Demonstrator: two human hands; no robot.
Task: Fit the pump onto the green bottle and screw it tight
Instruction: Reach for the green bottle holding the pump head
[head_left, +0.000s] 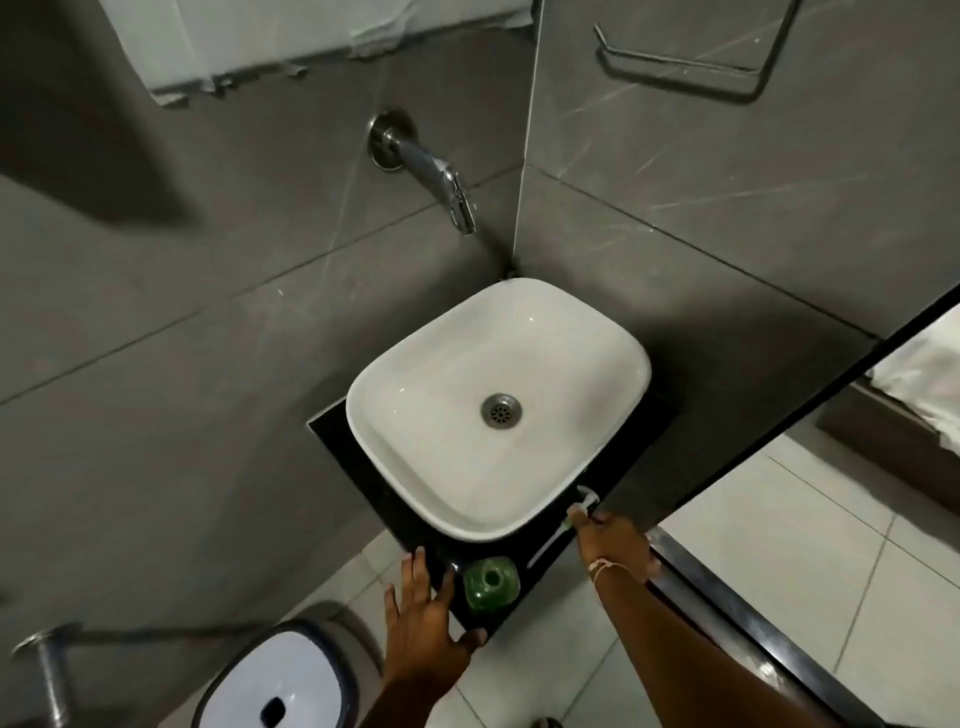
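Green plastic marks the task's object: the green bottle stands upright, its neck open, on the near corner of the black counter, low and centre in the frame, just below the white basin. The pump lies to the right of the basin's lower corner, its pale dip tube trailing down-left along the counter toward the bottle. The right hand reaches it with fingertips closing on the pump's collar; whether the grip is complete cannot be told. The left hand rests spread and empty on the counter's edge, fingers extended, thumb hooked around the near corner, just left of the bottle.

Step in hand, as judged: picking up the pump; nothing is fitted yet. The next move calls for lifting the pump clear, threading the tube down the narrow neck, and steadying the bottle with the left hand while the collar is turned.

Edges and room: the bottle sits close to the counter's lower edge, with floor tiles below, so a sideways push could tip it off. Between basin and counter edge the working strip is narrow; a dark door frame bounds it on the right.
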